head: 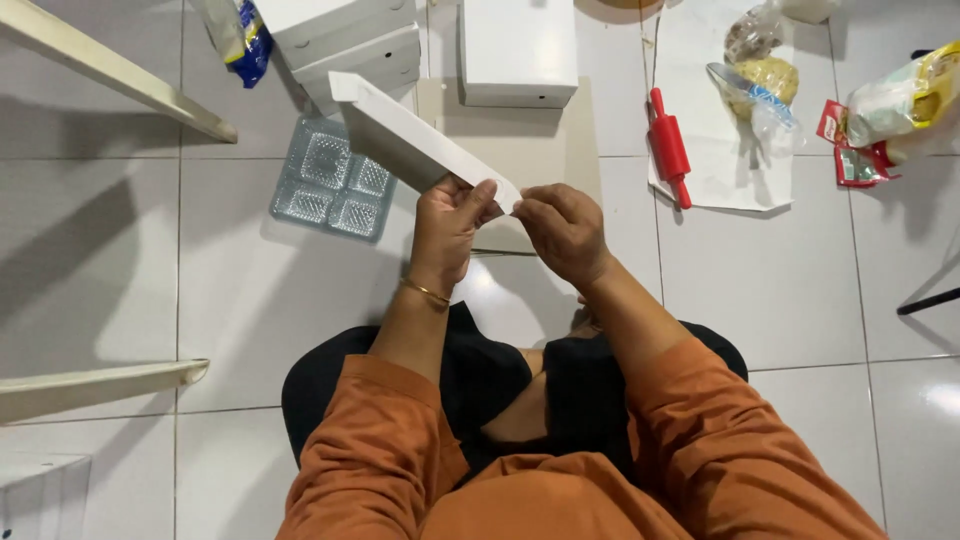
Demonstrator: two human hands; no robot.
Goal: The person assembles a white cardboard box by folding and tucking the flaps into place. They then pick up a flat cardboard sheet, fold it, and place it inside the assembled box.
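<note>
**2 hands pinch the near end of a flat white carton**

A person in orange sleeves sits on a white tiled floor point(150, 290), seen from above. Both hands meet just above the picture's centre. The left hand point(447, 225), with a thin gold bangle point(426, 292) on its wrist, has its fingers closed together on the near end of a folded white cardboard box point(410, 140). The right hand point(563, 232) pinches the same end from the 3 o'clock side, thumb and fingertips pressed shut on the corner of the card. The 2 hands are just beside each other, almost touching.

The folded white cardboard box is held off the floor, tilted, and runs from the hands toward 11 o'clock.

Under its far end, at 10 o'clock from the hands, a clear plastic tray point(333, 185) with 4 moulded compartments lies flat on the tiles. At 12 o'clock stands a made-up white box point(518, 50); at 11 o'clock a stack of white boxes point(350, 40) leans, with a blue and yellow bag point(240, 35) beside it. At 2 o'clock a red rolling pin point(669, 145) lies on a white sheet point(715, 175), near a lump of pale dough point(768, 78) in clear wrap. Farther toward 2 o'clock, well apart, are red and yellow packets point(880, 120).
</note>
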